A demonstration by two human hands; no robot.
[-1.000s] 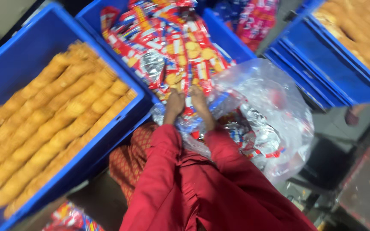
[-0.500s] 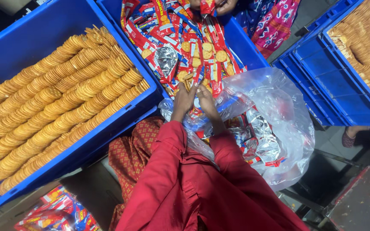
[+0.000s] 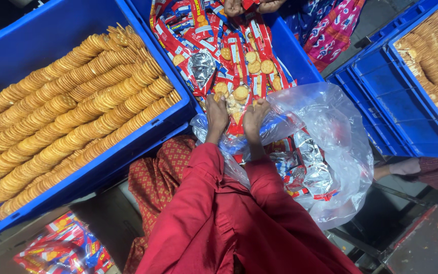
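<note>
My left hand (image 3: pixel 216 114) and my right hand (image 3: pixel 253 117) reach out of red sleeves and grip a bunch of red biscuit packets (image 3: pixel 234 109) at the near edge of a blue crate (image 3: pixel 292 56) heaped with such packets (image 3: pixel 219 45). Right below my hands lies a clear plastic bag (image 3: pixel 330 147) with its mouth open, and more packets (image 3: pixel 300 172) show inside it. The packets I hold hang over the bag's mouth. My fingers are curled around them from both sides.
A blue crate (image 3: pixel 26 30) with rows of round biscuits (image 3: pixel 72 122) fills the left. Stacked blue crates (image 3: pixel 396 101) with biscuits stand at the right. Another person's hands (image 3: pixel 249 6) work at the far edge of the packet crate. More packets (image 3: pixel 62 248) lie at the bottom left.
My hands have pulled a bunch of packets towards the crate's near edge and over the bag. The view has shifted, so the crates sit lower in the frame.
</note>
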